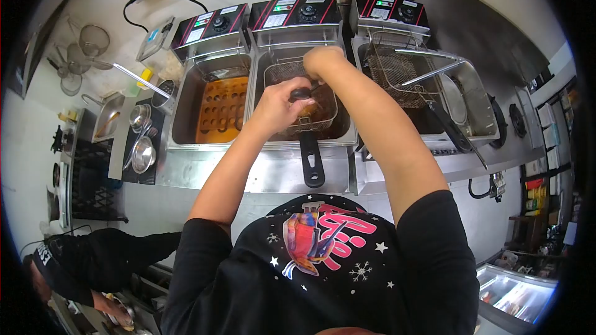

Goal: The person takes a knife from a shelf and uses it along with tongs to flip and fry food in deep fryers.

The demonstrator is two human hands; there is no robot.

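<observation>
My left hand [277, 107] is closed around a dark, black-ended handle [301, 93] above the middle fryer [297, 42]. What the handle belongs to is mostly hidden. Farther back, my right hand [323, 62] is curled in a fist over the same fryer; whatever its fingers hold is hidden. Beneath both hands sits a wire frying basket [335, 105], its black handle [311, 161] pointing toward me over the front rim. Something golden-brown [308, 111] shows inside the basket, partly covered by my left hand.
On the left, a fryer holds orange oil over a perforated plate [223, 105]. The right fryer carries an empty basket [397, 74] and tongs [434, 69]. Metal bowls [143, 154] stand on a black mat. Strainers [94, 40] hang on the wall. Another person [93, 267] works at lower left.
</observation>
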